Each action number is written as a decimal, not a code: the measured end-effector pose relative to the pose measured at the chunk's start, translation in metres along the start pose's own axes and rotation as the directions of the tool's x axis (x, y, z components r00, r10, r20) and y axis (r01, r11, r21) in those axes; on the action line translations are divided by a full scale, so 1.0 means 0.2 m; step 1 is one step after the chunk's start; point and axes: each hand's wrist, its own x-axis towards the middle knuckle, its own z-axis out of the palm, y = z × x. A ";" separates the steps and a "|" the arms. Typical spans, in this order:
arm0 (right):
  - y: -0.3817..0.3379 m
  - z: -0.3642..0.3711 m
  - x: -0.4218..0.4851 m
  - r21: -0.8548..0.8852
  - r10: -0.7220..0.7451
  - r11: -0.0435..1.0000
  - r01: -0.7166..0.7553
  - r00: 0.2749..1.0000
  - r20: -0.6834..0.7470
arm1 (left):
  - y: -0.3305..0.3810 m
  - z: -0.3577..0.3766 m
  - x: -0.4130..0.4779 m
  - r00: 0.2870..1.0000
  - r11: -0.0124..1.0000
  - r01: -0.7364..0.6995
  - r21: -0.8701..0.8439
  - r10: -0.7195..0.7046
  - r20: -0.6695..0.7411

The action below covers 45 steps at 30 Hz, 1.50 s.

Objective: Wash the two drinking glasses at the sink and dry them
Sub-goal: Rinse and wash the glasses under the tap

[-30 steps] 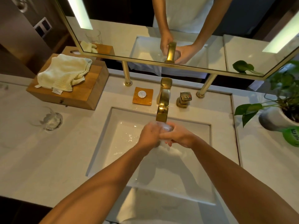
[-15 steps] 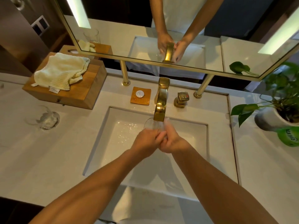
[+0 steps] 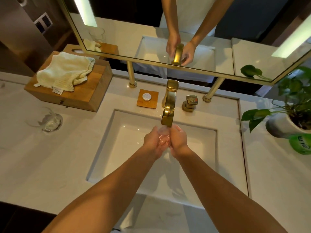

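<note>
Glass (image 3: 164,137): at the sink's (image 3: 126,140) twelve o'clock under the tap (image 3: 167,115), rim now hidden. Left hand (image 3: 151,142) and right hand (image 3: 179,140) have closed in, fingers (image 3: 176,131) curled round it. Rinsing appears under way; second glass (image 3: 50,122) waits at nine o'clock on the table (image 3: 84,148).

Held glass (image 3: 163,135) — counter glass (image 3: 50,122) upright
</note>
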 end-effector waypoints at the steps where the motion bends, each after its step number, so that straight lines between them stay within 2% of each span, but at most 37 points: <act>1: -0.01 0.01 0.00 0.090 0.073 0.993 -0.072 0.997 -0.006 | -0.01 0.02 -0.02 0.987 0.967 -0.140 0.212 0.153 -0.045; 2: -0.04 0.02 0.01 0.191 0.160 0.968 -0.162 0.987 0.023 | -0.02 0.02 -0.03 0.940 0.838 -0.300 0.455 0.342 -0.011; 3: -0.06 0.03 0.01 0.278 0.245 0.925 -0.258 0.966 0.081 | -0.04 0.00 -0.03 0.861 0.613 -0.441 0.656 0.496 0.114; 4: -0.07 0.04 0.02 0.326 0.311 0.883 -0.338 0.941 0.132 | -0.05 -0.04 -0.03 0.778 0.368 -0.536 0.760 0.565 0.275; 5: -0.09 0.04 0.03 0.335 0.355 0.860 -0.386 0.923 0.151 | -0.05 -0.08 -0.02 0.727 0.173 -0.585 0.792 0.546 0.417; 6: -0.09 0.04 0.04 0.330 0.392 0.844 -0.424 0.906 0.160 | -0.04 -0.11 -0.02 0.709 0.060 -0.606 0.793 0.492 0.505; 7: -0.09 0.03 0.04 0.326 0.430 0.822 -0.467 0.884 0.184 | -0.02 -0.14 0.00 0.708 0.029 -0.617 0.786 0.456 0.539; 9: -0.08 0.02 0.02 0.347 0.478 0.765 -0.542 0.840 0.258 | -0.01 -0.14 0.01 0.731 0.129 -0.598 0.791 0.494 0.471; 10: -0.07 0.02 0.03 0.340 0.464 0.772 -0.538 0.841 0.279 | -0.02 -0.11 0.02 0.772 0.257 -0.549 0.796 0.520 0.365; 11: -0.06 0.01 0.04 0.291 0.428 0.824 -0.486 0.871 0.244 | -0.02 -0.09 0.03 0.842 0.452 -0.460 0.764 0.496 0.213; 13: -0.06 0.00 0.05 0.135 0.319 0.933 -0.335 0.939 0.124 | -0.01 -0.06 0.07 0.981 0.880 -0.156 0.448 0.193 -0.037; 14: -0.06 -0.01 0.06 0.073 0.245 0.966 -0.249 0.967 0.067 | 0.01 -0.06 0.08 0.999 0.973 0.005 0.230 0.007 -0.050; 15: -0.06 -0.01 0.06 0.024 0.168 0.985 -0.169 0.985 0.044 | 0.02 -0.07 0.09 0.992 0.991 0.127 0.052 -0.126 -0.014; 16: -0.06 -0.01 0.06 0.001 0.098 0.995 -0.099 0.993 0.060 | 0.04 -0.08 0.10 0.980 0.978 0.200 -0.066 -0.198 0.033; 19: -0.03 -0.02 0.04 -0.050 -0.003 0.999 0.007 0.996 0.085 | 0.07 -0.05 0.09 0.962 0.931 0.268 -0.248 -0.242 0.129; 21: -0.02 -0.01 0.04 -0.023 0.008 1.000 -0.007 0.999 0.044 | 0.04 0.00 0.07 0.989 0.983 0.148 -0.108 -0.145 0.037; 22: -0.02 0.02 0.05 -0.018 0.041 0.999 -0.041 0.998 0.048 | 0.01 0.01 0.05 0.998 0.994 -0.002 0.110 0.009 -0.065; 23: -0.03 0.04 0.05 -0.002 0.079 0.997 -0.079 0.993 0.086 | -0.02 -0.01 0.04 0.965 0.907 -0.186 0.377 0.242 -0.106; 24: -0.04 0.05 0.06 0.001 0.124 0.992 -0.125 0.984 0.130 | -0.05 -0.04 0.02 0.885 0.698 -0.361 0.618 0.465 -0.009; 25: -0.05 0.07 0.07 0.062 0.203 0.975 -0.216 0.966 0.162 | -0.08 -0.07 0.00 0.801 0.443 -0.464 0.768 0.580 0.149; 27: -0.07 0.07 0.07 0.206 0.395 0.882 -0.423 0.904 0.164 | -0.07 -0.15 0.00 0.770 0.088 -0.472 0.877 0.526 0.362; 28: -0.06 0.05 0.07 0.245 0.445 0.841 -0.482 0.875 0.192 | -0.05 -0.17 0.00 0.780 0.004 -0.453 0.892 0.487 0.393; 29: -0.04 0.04 0.07 0.257 0.454 0.830 -0.494 0.868 0.203 | -0.04 -0.18 0.00 0.785 0.010 -0.457 0.890 0.475 0.398; 30: -0.04 0.04 0.07 0.215 0.431 0.858 -0.467 0.881 0.194 | -0.03 -0.17 -0.01 0.796 0.127 -0.468 0.875 0.490 0.355; 32: -0.02 0.04 0.06 0.090 0.330 0.934 -0.345 0.933 0.143 | -0.02 -0.10 0.00 0.885 0.606 -0.369 0.704 0.460 0.068; 33: -0.02 0.03 0.06 0.014 0.259 0.965 -0.261 0.962 0.092 | 0.00 -0.07 0.02 0.959 0.844 -0.194 0.500 0.271 -0.086; 34: -0.02 0.01 0.06 -0.039 0.188 0.982 -0.186 0.980 0.066 | 0.02 -0.06 0.03 0.992 0.969 0.020 0.245 0.012 -0.127; 35: -0.03 -0.01 0.06 -0.076 0.125 0.990 -0.120 0.989 0.073 | 0.04 -0.06 0.03 0.974 0.976 0.215 0.034 -0.211 -0.084; 36: -0.03 -0.03 0.05 -0.099 0.073 0.993 -0.063 0.992 0.103 | 0.07 -0.07 0.03 0.941 0.938 0.334 -0.092 -0.337 -0.023; 37: -0.03 -0.04 0.05 -0.108 0.042 0.994 -0.028 0.991 0.130 | 0.08 -0.07 0.04 0.926 0.916 0.375 -0.140 -0.376 0.019; 39: -0.02 -0.04 0.05 -0.074 0.033 0.997 -0.026 0.996 0.083 | 0.07 -0.03 0.03 0.947 0.941 0.321 -0.112 -0.317 0.048; 40: -0.02 -0.04 0.06 -0.028 0.062 0.998 -0.061 0.997 0.043 | 0.04 0.00 0.03 0.977 0.977 0.212 -0.015 -0.212 0.009; 41: -0.02 -0.04 0.06 0.057 0.124 0.990 -0.126 0.992 0.039 | -0.01 0.01 0.04 0.998 0.984 0.028 0.178 -0.018 -0.061; 42: -0.03 -0.03 0.07 0.170 0.214 0.959 -0.225 0.974 0.080 | -0.05 0.01 0.03 0.968 0.871 -0.185 0.456 0.241 -0.068; 43: -0.04 -0.02 0.06 0.291 0.313 0.892 -0.345 0.937 0.151 | -0.09 -0.02 0.03 0.882 0.625 -0.365 0.690 0.470 0.041; 44: -0.04 -0.02 0.05 0.382 0.390 0.808 -0.448 0.894 0.223 | -0.10 -0.06 0.02 0.776 0.371 -0.496 0.785 0.595 0.209; 45: -0.04 -0.01 0.04 0.433 0.433 0.739 -0.516 0.857 0.281 | -0.10 -0.09 0.02 0.714 0.208 -0.562 0.801 0.610 0.343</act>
